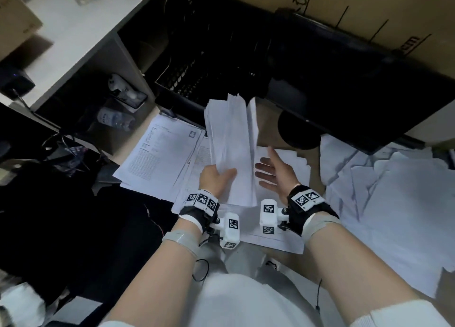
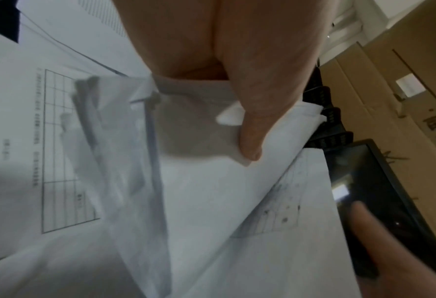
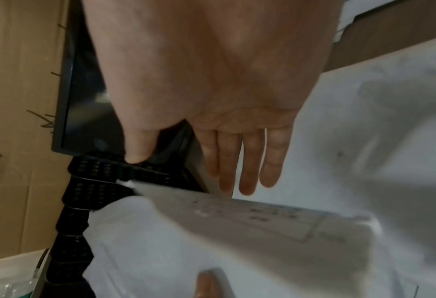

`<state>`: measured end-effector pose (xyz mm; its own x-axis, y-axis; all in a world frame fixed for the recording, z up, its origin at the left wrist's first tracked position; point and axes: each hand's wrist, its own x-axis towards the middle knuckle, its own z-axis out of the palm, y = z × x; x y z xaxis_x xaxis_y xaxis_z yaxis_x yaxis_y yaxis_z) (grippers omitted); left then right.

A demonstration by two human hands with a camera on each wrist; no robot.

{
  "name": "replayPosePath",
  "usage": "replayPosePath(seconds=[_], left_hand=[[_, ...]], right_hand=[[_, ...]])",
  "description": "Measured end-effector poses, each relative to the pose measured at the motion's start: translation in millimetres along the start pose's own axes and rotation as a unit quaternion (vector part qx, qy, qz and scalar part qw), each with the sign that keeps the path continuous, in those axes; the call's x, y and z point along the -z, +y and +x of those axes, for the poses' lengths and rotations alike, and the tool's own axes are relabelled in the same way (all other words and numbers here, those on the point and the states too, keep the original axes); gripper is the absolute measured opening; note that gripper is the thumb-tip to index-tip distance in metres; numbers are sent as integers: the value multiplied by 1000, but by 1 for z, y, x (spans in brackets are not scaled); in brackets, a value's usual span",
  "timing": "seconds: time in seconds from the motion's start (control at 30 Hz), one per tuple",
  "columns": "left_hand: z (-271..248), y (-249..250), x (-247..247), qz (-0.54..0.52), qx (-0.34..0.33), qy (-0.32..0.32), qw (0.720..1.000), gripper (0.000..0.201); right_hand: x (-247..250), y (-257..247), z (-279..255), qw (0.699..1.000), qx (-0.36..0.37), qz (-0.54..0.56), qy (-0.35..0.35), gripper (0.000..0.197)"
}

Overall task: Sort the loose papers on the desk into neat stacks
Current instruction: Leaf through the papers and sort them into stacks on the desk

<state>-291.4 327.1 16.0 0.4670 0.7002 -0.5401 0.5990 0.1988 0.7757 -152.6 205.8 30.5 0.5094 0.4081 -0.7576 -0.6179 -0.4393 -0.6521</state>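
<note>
My left hand [image 1: 216, 179] grips a thick bundle of white papers [image 1: 231, 144] by its lower part and holds it upright above the desk. In the left wrist view the thumb [image 2: 252, 129] presses on the bundle of papers [image 2: 199, 181]. My right hand [image 1: 273, 171] is held flat with straight fingers just right of the bundle, palm turned toward it and apart from it. The right wrist view shows the straight fingers [image 3: 247, 161] above the bundle's edge [image 3: 250, 217]. A stack of printed sheets [image 1: 160, 151] lies on the desk to the left.
Loose white sheets [image 1: 394, 203] are spread in a heap at the right. A black mesh tray [image 1: 202, 80] stands behind the bundle, a dark monitor [image 1: 357, 85] behind right. Cardboard boxes [image 1: 369, 11] line the back. Bottles [image 1: 115, 118] sit in a cubby at left.
</note>
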Motion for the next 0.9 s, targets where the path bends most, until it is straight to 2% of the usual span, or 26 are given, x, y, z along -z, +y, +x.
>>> replayPosePath(seconds=[0.07, 0.1, 0.2, 0.23, 0.37, 0.47, 0.57, 0.7, 0.9], left_hand=[[-12, -5, -16, -5, 8, -4, 1000, 21], [-19, -7, -24, -8, 11, 2, 1000, 24], [-39, -12, -40, -20, 33, 30, 999, 25], [-45, -15, -44, -21, 37, 42, 998, 24], [-60, -18, -50, -35, 55, 105, 992, 18], [-60, -21, -48, -63, 65, 151, 984, 30], [-56, -22, -41, -65, 62, 161, 983, 31], [-46, -28, -25, -49, 55, 147, 986, 31], [-18, -43, 42, -17, 76, 182, 980, 29]], right_hand=[[20, 2, -2, 999, -16, -47, 1, 86], [29, 5, -2, 997, -7, -72, 5, 85], [48, 13, -6, 986, 68, -153, 27, 24], [54, 17, -6, 980, 83, -176, 39, 14], [72, 26, -6, 968, 76, -221, 90, 23], [80, 24, -6, 963, 65, -231, 122, 22], [77, 22, -4, 960, 73, -239, 127, 25], [58, 21, 2, 958, 79, -250, 117, 36], [-6, 24, 32, 953, 38, -282, 107, 22]])
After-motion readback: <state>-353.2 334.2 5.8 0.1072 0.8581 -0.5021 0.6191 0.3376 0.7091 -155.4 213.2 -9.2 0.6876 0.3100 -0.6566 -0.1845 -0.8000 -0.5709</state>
